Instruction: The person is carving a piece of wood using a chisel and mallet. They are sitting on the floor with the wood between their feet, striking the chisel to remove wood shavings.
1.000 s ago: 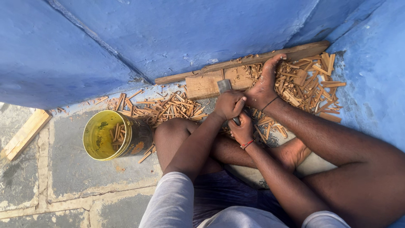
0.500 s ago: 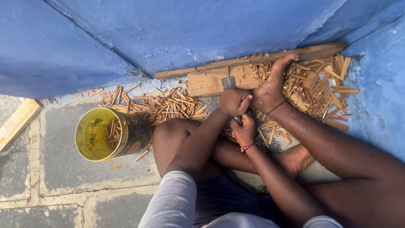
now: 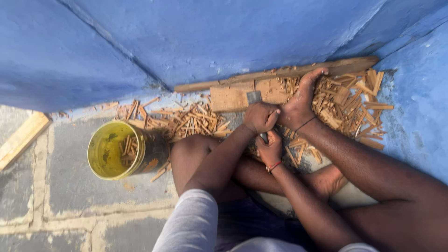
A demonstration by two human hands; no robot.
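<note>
My left hand (image 3: 261,116) and my right hand (image 3: 269,150) are both clenched on the handle of a chisel (image 3: 255,97), its blade on a flat wooden block (image 3: 233,97). Another person's hand (image 3: 302,99) presses the block. Wood sticks (image 3: 186,121) lie around on the floor, near a yellow bucket (image 3: 105,151).

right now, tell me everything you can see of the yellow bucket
The yellow bucket is a round, plastic-looking tub lying tipped on its side on the stone floor, its open mouth facing the camera. The inside is stained yellow-green with dark smudges, and a few short wood sticks lie in it. Its dark outer wall rests beside a bare knee. More sticks lie scattered behind it. No hand touches it.
</note>
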